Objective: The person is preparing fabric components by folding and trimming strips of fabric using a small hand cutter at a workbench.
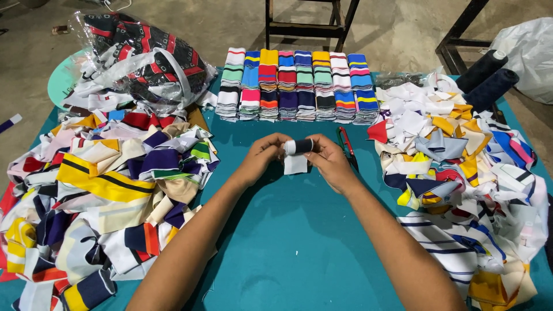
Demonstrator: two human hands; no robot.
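Observation:
Both hands meet over the middle of a teal table (288, 242). My left hand (262, 156) and my right hand (329, 162) together pinch a small rolled knit fabric piece (298, 147), white at one end and dark navy at the other, with a white flap hanging below it. The roll is held just above the table surface. Red-handled scissors (347, 147) lie right beside my right hand.
Neat rows of folded striped knit pieces (299, 86) line the far side. Loose heaps of striped fabric lie left (103, 190) and right (461, 173). A clear plastic bag of fabric (138, 57) sits far left, two dark thread cones (487, 78) far right.

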